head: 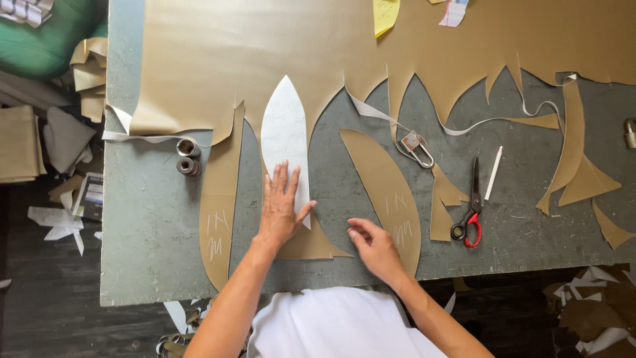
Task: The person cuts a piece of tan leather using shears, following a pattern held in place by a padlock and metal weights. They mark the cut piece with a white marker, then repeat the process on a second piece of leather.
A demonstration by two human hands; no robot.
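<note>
My left hand (281, 205) lies flat, fingers spread, on the lower part of a white pointed paper template (285, 132). The template rests on a strip of tan fabric (305, 242) on the grey table (152, 225). My right hand (372, 244) hovers low beside it with fingers curled and nothing visibly in them, its fingertips next to a leaf-shaped tan cut piece (387, 192) bearing chalk marks. Another long tan cut piece (218, 212) with chalk marks lies left of my left hand.
A large tan fabric sheet (298, 46) covers the table's far half, its edge cut into points. Red-handled scissors (472, 212), a white marking stick (493, 172), a metal clip (417, 147) and two metal rings (187, 156) lie about. Scraps litter the right side and floor.
</note>
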